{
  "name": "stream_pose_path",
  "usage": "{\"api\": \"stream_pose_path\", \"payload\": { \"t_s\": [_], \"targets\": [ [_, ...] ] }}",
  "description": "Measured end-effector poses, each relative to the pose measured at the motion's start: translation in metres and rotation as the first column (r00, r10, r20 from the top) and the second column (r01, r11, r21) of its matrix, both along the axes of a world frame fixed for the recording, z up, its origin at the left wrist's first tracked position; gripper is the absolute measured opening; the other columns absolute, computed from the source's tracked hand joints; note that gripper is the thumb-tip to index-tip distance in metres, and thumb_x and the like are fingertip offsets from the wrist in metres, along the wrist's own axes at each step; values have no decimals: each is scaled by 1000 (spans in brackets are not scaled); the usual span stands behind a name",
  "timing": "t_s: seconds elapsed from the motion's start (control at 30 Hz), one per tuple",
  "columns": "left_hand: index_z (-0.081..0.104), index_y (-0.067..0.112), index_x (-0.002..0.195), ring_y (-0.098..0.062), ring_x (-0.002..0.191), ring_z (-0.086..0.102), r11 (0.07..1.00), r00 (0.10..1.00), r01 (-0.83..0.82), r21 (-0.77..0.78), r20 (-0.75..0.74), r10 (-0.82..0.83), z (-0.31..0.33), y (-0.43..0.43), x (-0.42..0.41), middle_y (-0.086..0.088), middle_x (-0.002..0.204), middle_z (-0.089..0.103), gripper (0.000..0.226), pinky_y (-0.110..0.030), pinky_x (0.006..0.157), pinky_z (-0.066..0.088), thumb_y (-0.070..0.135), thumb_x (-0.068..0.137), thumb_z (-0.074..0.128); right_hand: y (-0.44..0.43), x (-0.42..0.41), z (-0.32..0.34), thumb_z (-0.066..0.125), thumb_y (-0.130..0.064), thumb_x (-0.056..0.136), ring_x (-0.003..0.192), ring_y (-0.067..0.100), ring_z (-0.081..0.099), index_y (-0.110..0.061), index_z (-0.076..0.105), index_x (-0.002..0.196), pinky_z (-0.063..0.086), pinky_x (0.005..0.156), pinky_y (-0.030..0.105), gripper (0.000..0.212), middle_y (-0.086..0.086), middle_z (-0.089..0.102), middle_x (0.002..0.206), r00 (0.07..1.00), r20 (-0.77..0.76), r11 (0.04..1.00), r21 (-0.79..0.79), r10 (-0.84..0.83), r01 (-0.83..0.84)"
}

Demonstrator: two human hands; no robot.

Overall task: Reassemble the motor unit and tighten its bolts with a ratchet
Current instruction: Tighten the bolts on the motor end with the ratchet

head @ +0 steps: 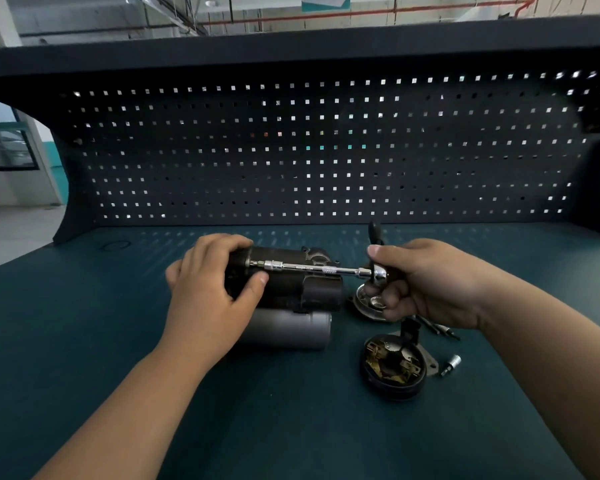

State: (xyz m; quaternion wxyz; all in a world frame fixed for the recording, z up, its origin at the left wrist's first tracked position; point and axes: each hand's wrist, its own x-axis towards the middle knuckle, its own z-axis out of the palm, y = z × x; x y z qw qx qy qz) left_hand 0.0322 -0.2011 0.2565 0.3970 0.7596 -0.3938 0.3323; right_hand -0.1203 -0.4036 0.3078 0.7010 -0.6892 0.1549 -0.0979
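Starter motor (312, 289) lies on its side mid-workbench (291, 427). It is probably heavy, rigid metal, and round, so likely to roll under torque. Left hand (208, 296) wraps its left end, thumb on the near side, a good brace. Right hand (426, 282) curls round the ratchet (378, 273) head. Extension bar (305, 268) reaches the left-end bolt. Brush holder (392, 368), end cap (366, 304) and loose socket (452, 362) sit nearby to the right.

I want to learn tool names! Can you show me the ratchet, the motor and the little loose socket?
ratchet (378, 277): head view, on its shiny head.
motor (291, 287): head view, on the dark middle of its body.
little loose socket (453, 362): head view, on its silver side.
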Motion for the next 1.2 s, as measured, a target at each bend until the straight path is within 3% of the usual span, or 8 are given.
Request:
{"api": "stream_pose_path", "payload": {
  "t_s": [0.37, 0.53, 0.63, 0.73, 0.9, 1.0, 1.1, 1.2],
  "targets": [
    [54, 39, 98, -7, 105, 46, 999, 999, 52, 3, 14, -52, 0, 1, 3, 23, 106, 42, 17, -25, 93, 16, 44, 84, 46, 2, 0, 0, 56, -26, 96, 38, 13, 52, -1, 53, 89, 51, 42, 26, 26, 15, 63, 68, 999, -27, 996, -84, -29, 27],
    [57, 39, 95, -11, 104, 48, 999, 999, 49, 1, -2, -49, 1, 1, 3, 21, 105, 44, 17, -27, 92, 17, 45, 83, 47, 1, 0, -2, 60, -20, 94, 50, 17, 62, -1, 63, 99, 52, 49, 25, 20, 16, 60, 86, 995, 72, 975, -210, -64, 78],
    [59, 38, 93, -10, 104, 47, 999, 999, 46, 4, -8, -46, 2, 1, 2, 22, 105, 43, 17, -26, 92, 17, 45, 83, 47, -2, -1, 1, 64, -14, 90, 64, 24, 71, -11, 69, 97, 56, 56, 27, 8, 6, 65, 79, 985, 151, 943, -309, -77, 121],
    [62, 35, 94, -10, 104, 47, 999, 999, 33, 9, -8, -33, 1, 0, 3, 21, 105, 43, 14, -26, 93, 17, 38, 83, 53, -4, -3, 3, 68, -7, 86, 78, 24, 73, -17, 74, 91, 60, 69, 30, 13, 1, 72, 77, 986, 166, 942, -327, -24, 78],
    [61, 33, 95, -5, 104, 44, 999, 999, 40, 9, -3, -40, 1, 1, 3, 21, 105, 43, 14, -24, 93, 16, 37, 84, 54, -7, -8, 2, 73, -18, 82, 87, 8, 69, -43, 73, 95, 56, 85, 33, 28, -15, 73, 92, 997, 67, 751, -660, 39, 15],
    [60, 34, 96, -2, 103, 42, 999, 999, 43, 5, 2, -43, 1, 1, 3, 21, 106, 42, 14, -29, 95, 18, 37, 84, 54, -7, -5, -1, 73, -11, 82, 86, 26, 72, -26, 73, 98, 59, 83, 41, 22, 4, 75, 90, 995, 94, 857, -515, 34, 20],
    [60, 33, 97, -4, 103, 44, 999, 999, 42, 10, 11, -42, 1, 1, 3, 19, 107, 43, 21, -33, 94, 20, 43, 83, 50, -8, -1, -4, 71, -5, 83, 81, 28, 73, -12, 67, 101, 61, 72, 32, 20, 10, 73, 83, 992, 121, 936, -352, 20, 24],
    [61, 32, 98, -6, 104, 44, 999, 999, 39, 10, 12, -40, 1, 1, 3, 19, 107, 43, 24, -34, 95, 21, 44, 83, 49, -7, 0, -1, 74, -14, 78, 69, 25, 72, -3, 65, 95, 58, 54, 25, 22, 7, 66, 72, 988, 152, 989, -147, -1, 24]
  ]
}}
